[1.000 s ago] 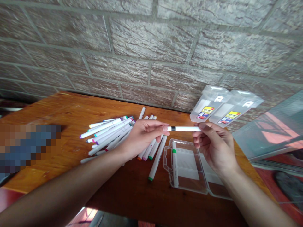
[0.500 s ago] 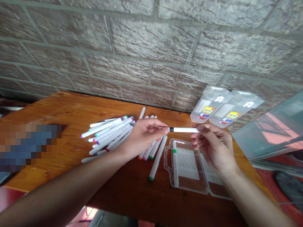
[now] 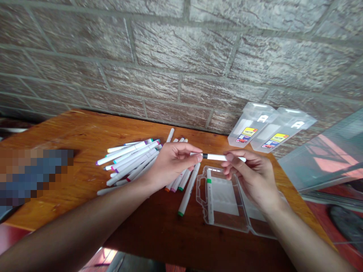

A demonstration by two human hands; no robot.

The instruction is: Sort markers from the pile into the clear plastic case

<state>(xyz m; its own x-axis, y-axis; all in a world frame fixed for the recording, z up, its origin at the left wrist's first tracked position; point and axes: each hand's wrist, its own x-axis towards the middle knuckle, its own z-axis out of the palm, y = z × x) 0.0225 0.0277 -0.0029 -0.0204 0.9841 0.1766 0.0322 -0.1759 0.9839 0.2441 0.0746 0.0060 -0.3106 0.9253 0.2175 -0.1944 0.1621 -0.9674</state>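
Between my hands a white marker (image 3: 214, 156) with a black band is held level above the table. My left hand (image 3: 177, 160) pinches its left end between thumb and fingers. The thumb and fingers of my right hand (image 3: 251, 170) close on the barrel nearer its right end, which pokes out past them. Below lies an open clear plastic case (image 3: 227, 225), partly covered by my right hand and forearm. A white marker with a green band (image 3: 209, 200) rests along the case's left side. Just left of the case, a green-tipped marker (image 3: 188, 192) lies on the table.
A heap of white markers (image 3: 133, 160) with coloured ends spreads beside and behind my left hand. Two closed clear cases (image 3: 252, 126) with labels stand against the brick wall (image 3: 181, 68) at back right. The wooden table (image 3: 56, 132) ends near a glass panel (image 3: 326, 158).
My right hand has slid left along the marker, so the right end now shows beyond the fingers. The marker tilts slightly down to the right. My left hand has barely moved.
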